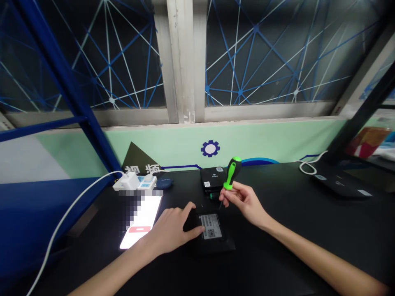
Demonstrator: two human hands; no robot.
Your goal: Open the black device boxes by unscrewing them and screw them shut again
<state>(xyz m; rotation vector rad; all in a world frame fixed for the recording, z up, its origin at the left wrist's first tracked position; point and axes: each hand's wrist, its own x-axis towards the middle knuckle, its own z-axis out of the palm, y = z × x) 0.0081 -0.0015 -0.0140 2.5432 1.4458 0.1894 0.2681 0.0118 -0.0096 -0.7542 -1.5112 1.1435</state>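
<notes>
Centrally, one black device (224, 238) with a white label (212, 224) is lying flat on the tabletop (277, 255). Left hand (171, 228): fingers spreading wide, the thumb resting on the label, the index reaching the far left corner, gripping nothing. Right hand (245, 202): fingers closing around the lower part of one green-and-black screwdriver (232, 173), its shaft pointing down near the device's far right corner; contact cannot be told. Behind, one black box (212, 177) is sitting near the wall. Leftward, one lit phone (144, 216) is lying below a white power strip (148, 183), a dark blue case (164, 183) sitting beside it. Far right, one flat black unit (339, 186) is resting.
</notes>
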